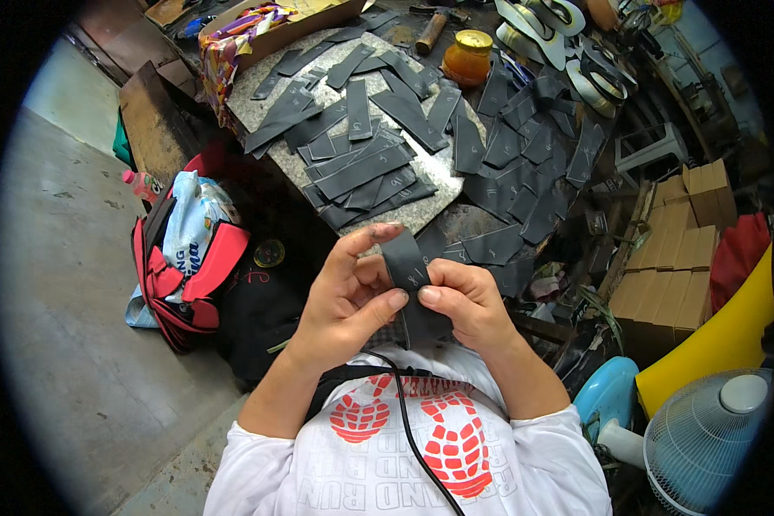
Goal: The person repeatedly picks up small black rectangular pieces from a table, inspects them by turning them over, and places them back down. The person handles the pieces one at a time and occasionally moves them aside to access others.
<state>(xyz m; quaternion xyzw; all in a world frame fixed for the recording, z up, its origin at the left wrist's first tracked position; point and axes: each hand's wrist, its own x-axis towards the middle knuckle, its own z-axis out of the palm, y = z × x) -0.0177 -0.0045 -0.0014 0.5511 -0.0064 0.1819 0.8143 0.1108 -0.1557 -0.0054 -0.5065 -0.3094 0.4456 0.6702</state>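
Held in front of my chest is a black leather-like strip (406,256) with pale handwritten marks on it. My left hand (346,297) pinches its left edge between thumb and fingers, with the index finger raised along the top. From the other side my right hand (466,303) grips it, and the two thumbs nearly meet on its face. Just beyond my hands, many similar black strips (361,172) lie in overlapping heaps on a speckled stone slab (443,199). More black pieces (520,185) are piled to the right of the slab.
An orange-brown jar with a yellow lid (467,58) and a hammer (432,33) stand at the back. Pale curved pieces (537,30) lie at far right. Cardboard boxes (666,267) and a fan (705,439) are to my right. A red-and-black bag (176,284) sits left.
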